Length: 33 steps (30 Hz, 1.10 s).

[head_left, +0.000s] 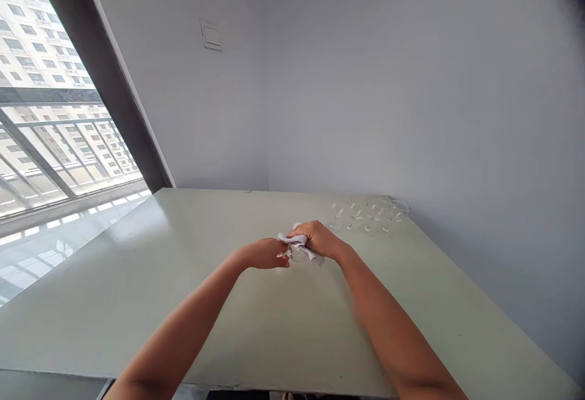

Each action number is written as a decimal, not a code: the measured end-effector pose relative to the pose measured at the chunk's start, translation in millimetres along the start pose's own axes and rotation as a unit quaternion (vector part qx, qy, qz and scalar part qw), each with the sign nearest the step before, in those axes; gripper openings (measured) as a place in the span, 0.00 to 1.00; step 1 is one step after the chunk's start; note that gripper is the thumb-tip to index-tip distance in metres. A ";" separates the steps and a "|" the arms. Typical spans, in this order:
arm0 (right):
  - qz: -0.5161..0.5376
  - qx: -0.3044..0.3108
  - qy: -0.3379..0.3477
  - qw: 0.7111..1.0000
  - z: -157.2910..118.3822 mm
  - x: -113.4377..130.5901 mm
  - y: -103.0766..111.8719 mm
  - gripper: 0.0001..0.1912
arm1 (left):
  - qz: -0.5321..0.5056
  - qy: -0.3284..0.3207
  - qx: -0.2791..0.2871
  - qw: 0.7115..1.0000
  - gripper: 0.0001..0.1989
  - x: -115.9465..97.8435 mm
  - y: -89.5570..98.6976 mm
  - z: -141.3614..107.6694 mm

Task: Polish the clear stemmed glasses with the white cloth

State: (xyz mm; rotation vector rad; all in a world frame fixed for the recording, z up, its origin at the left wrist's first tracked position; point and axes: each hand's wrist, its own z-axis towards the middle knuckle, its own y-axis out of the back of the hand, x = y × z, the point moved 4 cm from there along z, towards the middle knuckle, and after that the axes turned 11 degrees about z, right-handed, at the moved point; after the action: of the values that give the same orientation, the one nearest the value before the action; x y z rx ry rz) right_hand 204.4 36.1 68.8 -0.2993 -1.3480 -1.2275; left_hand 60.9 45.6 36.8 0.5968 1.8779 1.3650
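My left hand (262,253) is closed around a small clear glass (287,253), and only a little of the glass shows between my hands. My right hand (317,238) grips a crumpled white cloth (301,244), pressing it against the top of that glass. Both hands are close together above the middle of the pale green table (183,302). Behind and to the right of my hands stand several clear stemmed glasses (368,214), out of reach of my fingers and apart from them.
The table's far side meets a grey-white wall carrying a flat switch plate (211,35). On the left, a large window (50,83) with a metal railing shows apartment blocks. Window light reflects off the tabletop, and the near table edge runs below my forearms.
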 end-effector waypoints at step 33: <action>0.722 -0.440 -0.126 0.519 10.2 -20.9 -46.2 0.03 | 0.262 0.117 -0.489 0.824 0.17 34.3 13.3 19.1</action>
State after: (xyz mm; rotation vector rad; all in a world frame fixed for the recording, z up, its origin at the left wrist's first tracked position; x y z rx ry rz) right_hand 167.1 35.5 32.9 -1.9272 -0.1221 -0.1869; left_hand 53.6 86.4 36.3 0.3999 0.9100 2.5778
